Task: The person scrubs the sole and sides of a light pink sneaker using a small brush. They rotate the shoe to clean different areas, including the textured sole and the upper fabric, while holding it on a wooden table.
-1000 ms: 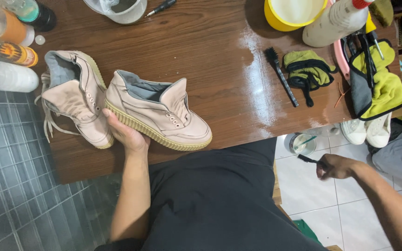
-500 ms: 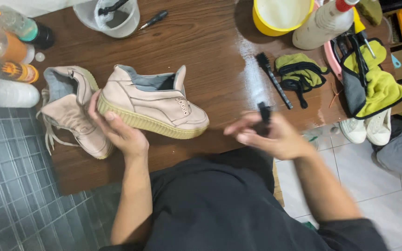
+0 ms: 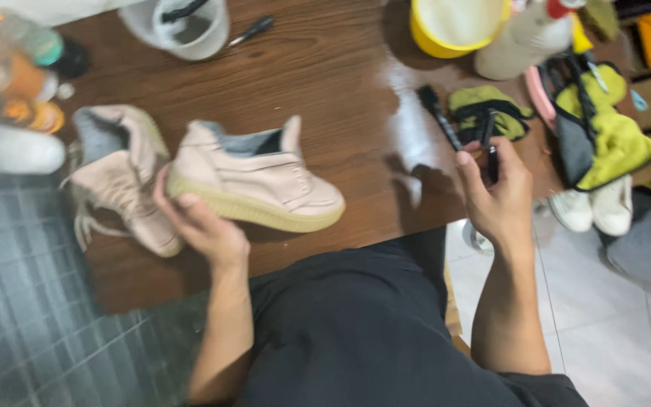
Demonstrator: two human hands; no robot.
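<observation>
A pale pink sneaker [image 3: 258, 181] with a cream sole lies on its side on the brown wooden table [image 3: 325, 83]. My left hand [image 3: 197, 222] grips its heel end from below. A second matching sneaker [image 3: 118, 177] lies just left of it, laces trailing. My right hand [image 3: 495, 192] is raised over the table's right edge and holds a small black tool [image 3: 492, 154] upright between its fingers. A black brush [image 3: 438, 113] lies on the table just beyond that hand.
A white cup [image 3: 186, 26] and a pen [image 3: 250, 30] sit at the back. A yellow bowl [image 3: 453, 26], a white bottle [image 3: 525, 38] and green cloths [image 3: 484, 109] lie at the right. Bottles [image 3: 16, 83] crowd the left edge. White shoes [image 3: 593, 207] stand on the floor.
My right hand came up from the floor with the black tool and moved to the table's right edge. My left hand tipped the sneaker onto its side.
</observation>
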